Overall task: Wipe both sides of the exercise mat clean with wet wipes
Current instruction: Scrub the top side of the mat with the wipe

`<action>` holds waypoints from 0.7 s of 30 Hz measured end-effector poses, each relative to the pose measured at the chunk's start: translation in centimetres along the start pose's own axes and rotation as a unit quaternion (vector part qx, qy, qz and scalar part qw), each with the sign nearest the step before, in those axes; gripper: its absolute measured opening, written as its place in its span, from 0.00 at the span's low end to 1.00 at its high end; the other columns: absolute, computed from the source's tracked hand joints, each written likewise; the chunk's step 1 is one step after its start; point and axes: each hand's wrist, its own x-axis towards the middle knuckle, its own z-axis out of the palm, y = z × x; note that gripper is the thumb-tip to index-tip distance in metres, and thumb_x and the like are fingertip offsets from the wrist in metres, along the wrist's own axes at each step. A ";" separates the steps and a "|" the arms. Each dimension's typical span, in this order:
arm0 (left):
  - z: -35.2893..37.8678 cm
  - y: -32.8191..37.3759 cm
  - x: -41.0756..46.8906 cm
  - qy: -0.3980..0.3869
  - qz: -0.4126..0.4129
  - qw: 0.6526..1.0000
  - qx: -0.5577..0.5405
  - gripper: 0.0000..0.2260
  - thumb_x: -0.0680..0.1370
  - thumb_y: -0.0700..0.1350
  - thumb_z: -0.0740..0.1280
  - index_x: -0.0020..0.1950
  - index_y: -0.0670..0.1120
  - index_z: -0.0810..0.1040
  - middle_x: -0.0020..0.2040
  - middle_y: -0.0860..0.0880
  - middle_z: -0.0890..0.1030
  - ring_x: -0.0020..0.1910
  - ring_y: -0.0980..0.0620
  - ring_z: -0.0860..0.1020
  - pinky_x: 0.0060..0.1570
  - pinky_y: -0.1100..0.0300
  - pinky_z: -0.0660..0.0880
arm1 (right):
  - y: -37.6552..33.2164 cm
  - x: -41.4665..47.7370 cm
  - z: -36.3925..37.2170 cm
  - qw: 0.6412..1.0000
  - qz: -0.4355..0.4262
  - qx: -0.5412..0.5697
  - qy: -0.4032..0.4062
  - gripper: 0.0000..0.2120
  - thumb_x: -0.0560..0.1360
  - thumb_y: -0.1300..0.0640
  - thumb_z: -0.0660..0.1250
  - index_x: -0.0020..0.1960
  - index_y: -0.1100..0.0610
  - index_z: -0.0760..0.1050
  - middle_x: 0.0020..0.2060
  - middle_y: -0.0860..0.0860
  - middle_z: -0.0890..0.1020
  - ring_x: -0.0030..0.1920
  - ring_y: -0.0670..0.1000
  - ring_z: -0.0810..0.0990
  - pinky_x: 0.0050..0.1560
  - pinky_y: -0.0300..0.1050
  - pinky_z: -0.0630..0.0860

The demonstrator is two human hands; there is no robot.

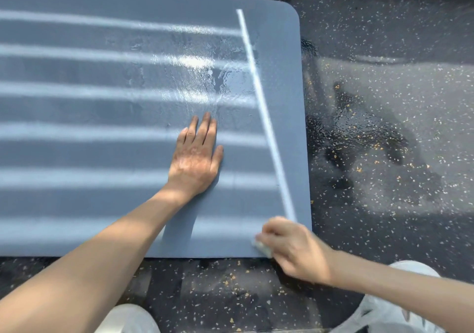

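Wipe (263, 246) pinched in right hand (295, 248) at near-right corner of mat (102, 199); mat pressed by flat, spread left hand (195, 160); length stretched leftward.

You get bright striped sunlight across the mat (102, 153) — wet glare mid-frame; the right hand (295, 248) is motion-blurred, edges bend.

Exercise mat (77, 204) flat on floor (384, 127), filling left and centre of view. Left hand (195, 158) rests flat on mat, fingers pointing away from person; wet patch (200, 76) on mat just beyond fingertips. Right hand (295, 248) at mat's near right corner, fingers curled round wet wipe (263, 248); wipe touches mat just left of those fingers. Floor to right of both hands. Left shoe (128, 318) and right shoe (395, 307) on floor, nearer person than mat.
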 end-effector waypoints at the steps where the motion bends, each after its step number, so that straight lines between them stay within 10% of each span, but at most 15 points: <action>1: 0.1 0.0 0.0 0.002 0.000 1.000 0.000 0.27 0.80 0.51 0.52 0.75 0.37 0.66 0.75 0.39 0.67 0.73 0.36 0.66 0.69 0.47 0.56 | 1.2 1.1 -0.7 0.998 0.029 -0.013 0.058 0.02 0.75 0.63 0.67 0.46 0.60 0.79 0.41 0.52 0.74 0.38 0.51 0.73 0.36 0.46 0.73; 4: 0.1 0.0 -0.1 -0.003 0.000 1.000 -0.007 0.27 0.80 0.50 0.52 0.75 0.37 0.65 0.75 0.39 0.66 0.74 0.36 0.65 0.69 0.47 0.57 | 2.7 1.6 -1.6 0.988 0.072 -0.026 0.136 0.05 0.78 0.60 0.66 0.48 0.61 0.80 0.42 0.53 0.74 0.38 0.52 0.74 0.37 0.46 0.73; 8: -0.1 0.1 -0.1 -0.003 0.000 1.000 -0.013 0.27 0.80 0.50 0.53 0.75 0.36 0.65 0.75 0.38 0.66 0.73 0.35 0.65 0.69 0.48 0.56 | 0.6 -2.8 -0.4 0.999 -0.025 -0.021 -0.017 0.09 0.77 0.62 0.60 0.53 0.61 0.78 0.45 0.55 0.75 0.40 0.54 0.75 0.37 0.47 0.75; 13: 0.0 0.1 -0.1 0.007 0.000 1.000 -0.016 0.26 0.79 0.50 0.54 0.74 0.37 0.67 0.74 0.38 0.68 0.72 0.35 0.67 0.67 0.47 0.57 | 5.0 2.9 -3.6 0.975 0.074 -0.096 0.186 0.18 0.81 0.55 0.57 0.50 0.66 0.80 0.40 0.58 0.77 0.37 0.55 0.74 0.36 0.49 0.75; 18: -0.3 0.2 0.1 0.011 -0.008 0.999 -0.034 0.26 0.78 0.50 0.55 0.73 0.37 0.68 0.73 0.39 0.69 0.71 0.35 0.67 0.68 0.46 0.59 | 2.5 -0.3 -2.1 0.999 -0.013 -0.029 0.041 0.20 0.83 0.54 0.52 0.53 0.64 0.79 0.44 0.57 0.76 0.39 0.54 0.74 0.39 0.44 0.72; 21: -0.4 0.1 0.3 0.017 -0.012 0.998 -0.055 0.26 0.77 0.50 0.56 0.72 0.38 0.68 0.72 0.39 0.69 0.70 0.37 0.66 0.68 0.45 0.60 | 6.1 4.8 -4.9 0.981 0.032 -0.099 0.162 0.20 0.82 0.55 0.53 0.47 0.66 0.80 0.40 0.58 0.77 0.37 0.56 0.75 0.36 0.48 0.75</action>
